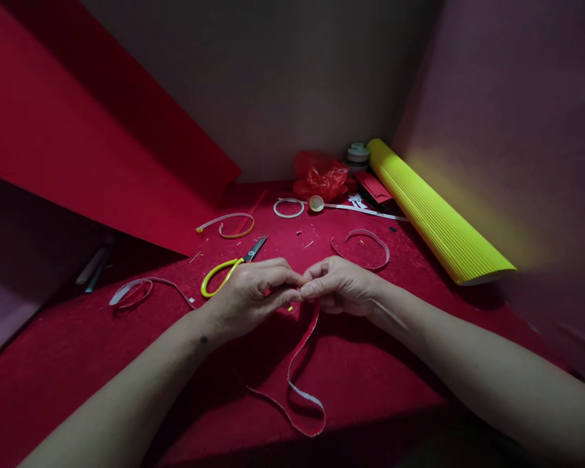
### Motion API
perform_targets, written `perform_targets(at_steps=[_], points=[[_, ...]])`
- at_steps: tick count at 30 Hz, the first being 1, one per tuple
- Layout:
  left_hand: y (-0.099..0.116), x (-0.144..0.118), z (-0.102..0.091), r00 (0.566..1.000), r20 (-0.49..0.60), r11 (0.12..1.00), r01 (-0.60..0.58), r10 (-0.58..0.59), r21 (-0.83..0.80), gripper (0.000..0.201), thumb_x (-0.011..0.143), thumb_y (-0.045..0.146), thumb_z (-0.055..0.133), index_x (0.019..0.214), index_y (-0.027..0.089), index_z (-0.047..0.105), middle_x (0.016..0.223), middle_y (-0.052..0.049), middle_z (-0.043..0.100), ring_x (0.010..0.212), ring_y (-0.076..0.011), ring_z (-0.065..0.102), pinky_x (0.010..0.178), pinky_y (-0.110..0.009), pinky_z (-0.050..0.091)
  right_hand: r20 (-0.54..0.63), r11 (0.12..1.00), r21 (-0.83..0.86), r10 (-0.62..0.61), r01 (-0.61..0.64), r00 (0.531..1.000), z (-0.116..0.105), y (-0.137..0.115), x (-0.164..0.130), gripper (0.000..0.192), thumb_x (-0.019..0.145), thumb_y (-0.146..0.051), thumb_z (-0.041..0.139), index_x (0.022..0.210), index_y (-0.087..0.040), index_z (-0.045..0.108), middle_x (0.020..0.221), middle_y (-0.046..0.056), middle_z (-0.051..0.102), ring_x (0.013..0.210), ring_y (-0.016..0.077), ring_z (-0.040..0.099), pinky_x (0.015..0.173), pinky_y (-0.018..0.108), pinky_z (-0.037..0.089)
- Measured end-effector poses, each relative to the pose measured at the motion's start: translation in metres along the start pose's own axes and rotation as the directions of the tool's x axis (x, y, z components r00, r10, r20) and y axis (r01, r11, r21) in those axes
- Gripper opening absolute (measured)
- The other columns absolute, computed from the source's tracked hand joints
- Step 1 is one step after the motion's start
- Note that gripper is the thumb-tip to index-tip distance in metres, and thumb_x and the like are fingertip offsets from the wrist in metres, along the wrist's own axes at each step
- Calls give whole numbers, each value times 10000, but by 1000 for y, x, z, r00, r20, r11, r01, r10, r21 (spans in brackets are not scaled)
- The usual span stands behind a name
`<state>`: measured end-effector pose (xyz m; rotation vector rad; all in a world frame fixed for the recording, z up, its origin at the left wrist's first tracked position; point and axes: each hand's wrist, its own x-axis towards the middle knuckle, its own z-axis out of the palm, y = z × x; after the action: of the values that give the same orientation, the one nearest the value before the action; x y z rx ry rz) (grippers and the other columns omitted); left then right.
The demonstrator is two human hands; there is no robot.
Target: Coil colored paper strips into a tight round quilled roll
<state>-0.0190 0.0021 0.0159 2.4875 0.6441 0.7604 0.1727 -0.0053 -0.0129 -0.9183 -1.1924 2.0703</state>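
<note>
Left hand (251,292) and right hand (338,286) pinch a red strip (299,364), fingertips closed and meeting. The strip trails toward 6 o'clock. Scissors (231,265) lie at 11.

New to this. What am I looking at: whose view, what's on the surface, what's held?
One picture, from a camera worn on a person's head, looking down at their own bare hands; no machine. The left hand and right hand meet fingertip to fingertip, pinching a thin red strip that hangs down and loops onto the red surface. Behind the hands lie yellow-handled scissors, more curled strips and a white ring. At right lies a yellow corrugated roll; at left leans a large red sheet.
</note>
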Motion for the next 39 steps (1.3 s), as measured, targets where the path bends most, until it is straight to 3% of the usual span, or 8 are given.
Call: perform_targets(at_steps=[6,13,18,23,30,33,36,39], points=[[4,0,-4,999,30,996,35,-32,-84,124,859,162,543,888,153,663,741,-18,647,644,-91,597,606,-182,456,32,999,33,-23,22,999,0,2,0,220,605,-260,773,611,-124,599,436,-77,438,348,24,292,315,173,193],[1,0,8,967,-115,962,203,-226,-183,190,789,202,647,959,132,600,770,-16,638,644,-103,591,598,-204,476,-107,986,132,-83,97,991,-2,2,3,152,583,-214,748,632,-138,626,424,-74,485,331,31,310,325,184,187],[1,0,9,988,-132,997,75,-77,-15,24,798,136,630,817,121,632,716,-7,619,634,-80,555,590,-178,427,-106,986,144,-63,78,992,2,5,1,144,581,-172,737,606,-137,599,450,-73,499,338,27,330,350,195,196],[0,0,7,989,-146,999,26,-23,22,43,812,125,607,829,119,646,731,-20,623,659,-86,562,610,-182,430,-91,980,169,-87,101,992,4,6,1,102,612,-162,704,636,-146,606,437,-76,475,346,40,342,379,210,228],[0,2,4,998,-66,999,12,-14,-32,119,843,143,567,891,134,676,773,-38,627,700,-98,585,651,-194,449,-96,985,96,-135,144,986,6,4,1,119,589,-176,715,576,-142,601,431,-65,463,368,48,363,415,226,223],[0,2,6,990,-70,986,115,-124,-124,119,829,153,585,885,169,689,772,-22,614,673,-93,582,635,-197,456,-127,984,112,-122,137,984,6,3,2,123,560,-152,715,542,-147,593,403,-76,428,363,43,322,412,232,182],[0,4,10,909,-89,832,330,-408,-447,181,777,175,646,958,180,635,732,9,594,527,-74,544,496,-189,451,-206,960,180,-175,213,963,7,4,4,92,554,-148,725,585,-142,639,463,-67,495,388,28,302,416,223,157],[-1,7,13,775,28,479,418,-631,-772,213,745,197,680,931,161,582,634,30,575,421,-75,513,347,-161,388,-337,943,174,-215,285,917,10,5,5,149,550,-185,770,672,-157,689,572,-54,580,419,18,318,428,211,163]])
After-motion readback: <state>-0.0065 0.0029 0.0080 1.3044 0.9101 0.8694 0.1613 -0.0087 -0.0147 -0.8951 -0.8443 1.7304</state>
